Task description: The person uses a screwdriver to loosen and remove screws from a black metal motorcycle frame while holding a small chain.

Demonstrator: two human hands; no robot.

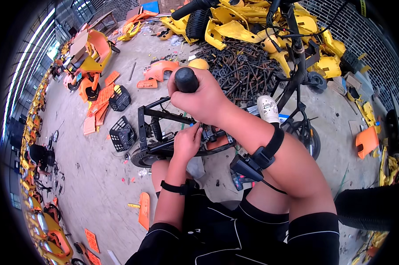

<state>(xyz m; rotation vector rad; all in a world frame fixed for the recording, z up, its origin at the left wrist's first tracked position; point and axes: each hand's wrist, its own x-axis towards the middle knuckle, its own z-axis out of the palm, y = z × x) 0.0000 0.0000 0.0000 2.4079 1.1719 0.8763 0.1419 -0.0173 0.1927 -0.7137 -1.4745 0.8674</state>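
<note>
A stripped black electric bike frame (164,114) lies in front of me, with a spring shock and a rear wheel at its left end. My right hand (204,95) is raised above it, closed round a tool with a thick black handle (186,80). The handle's rounded end points up towards me, and the tool's lower part is hidden behind the fist. Lower down, my left hand (187,142) is at the frame's middle, fingers pinched together. What it holds is too small to make out. A cordless drill (240,180) lies on the floor by my leg.
Dark metal parts (241,70) are heaped ahead, with yellow plastic panels (235,31) behind them. An upright black bike frame (296,62) stands at the right. Black baskets (123,134) and orange panels (102,101) lie left. A white clog (268,109) rests beyond my right forearm.
</note>
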